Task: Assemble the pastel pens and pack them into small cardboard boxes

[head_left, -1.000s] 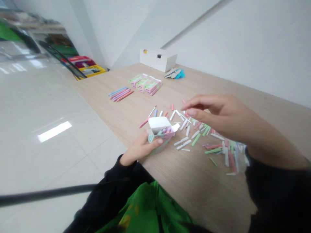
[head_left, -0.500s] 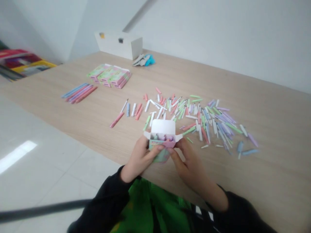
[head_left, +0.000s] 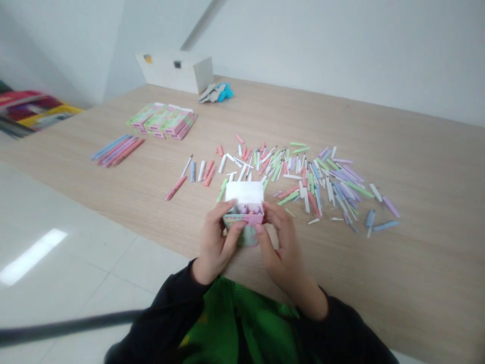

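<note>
holding the small box (head_left: 248,236) with both hands now, you have it at the near edge of the table (head_left: 379,283), just in front of your chest. your left hand (head_left: 215,245) is wrapped round its left side, thumb across the front and fingertips up at the rim. your right hand (head_left: 282,250) grips the right side the same way, so both hands are closed on the box and neither is free. a second ago only the left held it, while the right hovered open above the loose pens (head_left: 322,177) at 2 o'clock. half a second ago the right had come down to the box, and two little side flaps stood out like ears. those side flaps no longer stick out: your fingertips sit where they were, and the flaps look pressed inward, though the fingers hide them. the white top flap (head_left: 244,192) stands up at 12 o'clock, so the box is open on top, and pastel pens (head_left: 248,208) show inside it. for the box that means sides folded in, it seems, and lid not yet down. a single pink pen (head_left: 175,188) lies at 10 o'clock, and farther out that way are a row of pens (head_left: 117,149) and a stack of boxes (head_left: 162,120). at 11 o'clock by the wall is a white case (head_left: 174,71) with a bit of cloth (head_left: 215,92) beside it.
</note>
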Demonstrator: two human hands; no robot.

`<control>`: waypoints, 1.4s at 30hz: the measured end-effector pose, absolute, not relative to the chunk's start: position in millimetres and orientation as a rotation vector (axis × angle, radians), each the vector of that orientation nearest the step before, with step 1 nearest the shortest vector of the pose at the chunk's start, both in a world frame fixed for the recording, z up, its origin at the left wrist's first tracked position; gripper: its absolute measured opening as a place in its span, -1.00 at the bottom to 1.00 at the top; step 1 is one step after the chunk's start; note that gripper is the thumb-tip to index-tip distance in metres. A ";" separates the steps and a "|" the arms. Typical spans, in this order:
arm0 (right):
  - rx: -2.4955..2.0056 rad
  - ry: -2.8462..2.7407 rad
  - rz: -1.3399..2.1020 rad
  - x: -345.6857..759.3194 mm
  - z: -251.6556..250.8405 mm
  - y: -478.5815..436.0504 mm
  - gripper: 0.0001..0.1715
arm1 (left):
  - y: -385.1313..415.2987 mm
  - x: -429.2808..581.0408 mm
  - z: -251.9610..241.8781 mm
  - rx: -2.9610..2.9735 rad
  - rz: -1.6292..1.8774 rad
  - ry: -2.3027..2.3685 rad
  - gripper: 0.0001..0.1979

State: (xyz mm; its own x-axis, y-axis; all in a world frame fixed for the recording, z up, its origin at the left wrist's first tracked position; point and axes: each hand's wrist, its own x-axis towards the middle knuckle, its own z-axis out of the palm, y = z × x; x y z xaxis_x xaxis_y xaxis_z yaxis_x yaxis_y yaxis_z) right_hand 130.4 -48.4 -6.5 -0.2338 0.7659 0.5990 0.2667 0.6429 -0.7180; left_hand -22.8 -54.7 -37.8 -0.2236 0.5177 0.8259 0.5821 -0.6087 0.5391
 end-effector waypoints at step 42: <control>-0.795 -1.646 1.101 144.0 39.2 -33.6 -0.71 | -51.1 -26.8 -41.7 -2.047 -1.873 -1.368 -0.77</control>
State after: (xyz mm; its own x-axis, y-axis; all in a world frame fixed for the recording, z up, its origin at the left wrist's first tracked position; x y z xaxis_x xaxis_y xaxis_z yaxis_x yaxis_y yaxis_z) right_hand 144.0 -33.6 39.2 -0.3207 0.8771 0.3577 0.0045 0.3790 -0.9254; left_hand -26.8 -51.1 -41.7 -0.1236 0.5560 0.8220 0.6141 -0.6077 0.5035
